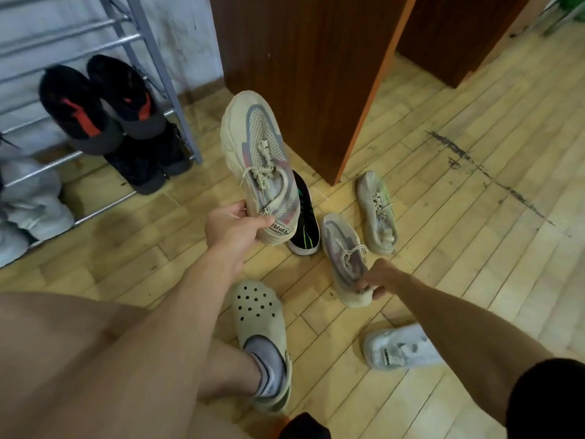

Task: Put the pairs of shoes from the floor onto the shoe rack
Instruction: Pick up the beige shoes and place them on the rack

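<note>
Your left hand (pixel 232 228) grips one beige sneaker (pixel 259 166) by its heel; right hand (pixel 376 277) fingers pinch its mate's (pixel 345 258) heel collar. Light, soft shoes, likely easy to carry.

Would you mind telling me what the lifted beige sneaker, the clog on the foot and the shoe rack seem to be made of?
The beige sneaker looks like knit mesh, going by its dotted perforated upper, over a chunky matte sole, probably foam or rubber. The clog seems to be moulded foam resin: one smooth matte piece with punched round holes. The shoe rack appears to be metal, with thin shiny tubular rails and a grey painted frame.
</note>
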`<state>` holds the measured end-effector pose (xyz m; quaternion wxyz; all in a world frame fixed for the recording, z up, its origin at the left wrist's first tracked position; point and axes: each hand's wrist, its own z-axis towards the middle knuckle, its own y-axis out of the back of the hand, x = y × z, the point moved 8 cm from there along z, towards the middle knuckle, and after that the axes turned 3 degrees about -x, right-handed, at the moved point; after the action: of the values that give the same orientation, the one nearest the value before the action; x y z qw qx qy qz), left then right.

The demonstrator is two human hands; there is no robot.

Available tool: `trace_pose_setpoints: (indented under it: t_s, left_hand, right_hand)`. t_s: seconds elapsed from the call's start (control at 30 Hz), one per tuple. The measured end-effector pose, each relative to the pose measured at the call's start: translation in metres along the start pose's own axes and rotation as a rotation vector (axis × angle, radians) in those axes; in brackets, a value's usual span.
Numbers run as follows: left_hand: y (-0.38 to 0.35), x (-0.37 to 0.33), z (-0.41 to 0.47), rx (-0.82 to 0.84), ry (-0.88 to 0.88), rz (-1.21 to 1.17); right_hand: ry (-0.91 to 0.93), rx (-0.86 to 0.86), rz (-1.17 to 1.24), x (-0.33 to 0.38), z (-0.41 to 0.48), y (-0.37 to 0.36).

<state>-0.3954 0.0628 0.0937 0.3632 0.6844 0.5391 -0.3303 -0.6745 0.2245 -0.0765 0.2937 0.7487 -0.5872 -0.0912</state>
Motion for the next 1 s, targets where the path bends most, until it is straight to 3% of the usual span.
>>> trace_pose_setpoints:
  t_s: [0.23, 0.43, 0.63, 0.83, 1.0]
  left_hand:
    - [0.032, -0.025, -0.023, -0.055, -0.041, -0.102]
    - [0.084, -0.067, -0.037, 0.01, 0.002, -0.147]
    - [0.162, -0.09, -0.056, -0.049, -0.004, 0.019]
    - [0.228, -0.097, -0.064, -0.171, -0.01, -0.031]
    - [0.268, -0.118, -0.039, -0.288, -0.071, -0.043]
  right_hand:
    - [0.147, -0.111, -0.036, 0.028, -0.046, 0.044]
    - [0.433, -0.161, -0.13, 0.106, -0.12, 0.084]
    - [0.648, -0.035, 0.011, 0.203, -0.18, 0.066]
    - [0.733, 0.189, 0.274, 0.297, -0.243, 0.027]
    - [0.809, 0.198, 0.314, 0.367, -0.27, 0.013]
